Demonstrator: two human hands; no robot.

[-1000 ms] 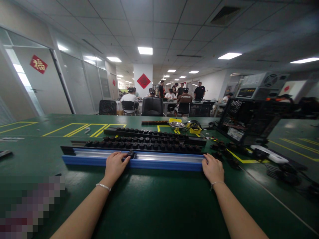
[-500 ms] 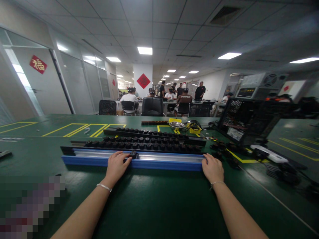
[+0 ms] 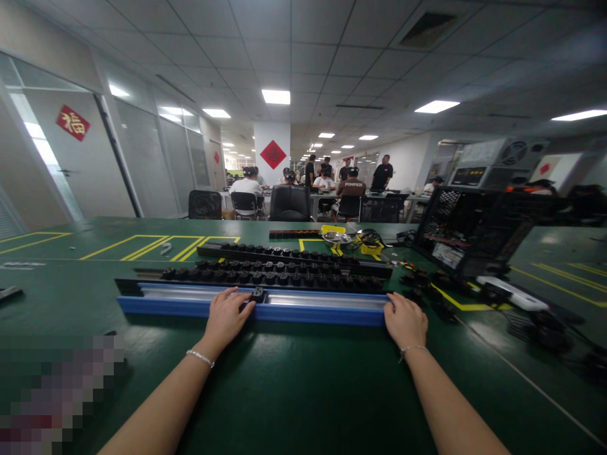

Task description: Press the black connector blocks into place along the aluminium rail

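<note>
A long blue rail with a silver channel (image 3: pixel 322 304) lies across the green table in front of me. My left hand (image 3: pixel 226 318) rests on its middle, fingers closed against a small black clip (image 3: pixel 258 294) seated in the channel. My right hand (image 3: pixel 404 319) grips the rail's right end, fingers curled over it. Behind the blue rail lie two black rails (image 3: pixel 284 272) filled with several black clips.
A black open computer case (image 3: pixel 474 230) stands at the right, with a white device (image 3: pixel 509 292) and cables before it. A metal bowl (image 3: pixel 336 237) and yellow items sit behind the rails. Yellow lines mark the green table (image 3: pixel 284 392). People sit at desks far back.
My left hand has slid the black clip a little to the right along the blue rail. My right hand has stayed on the rail's end.
</note>
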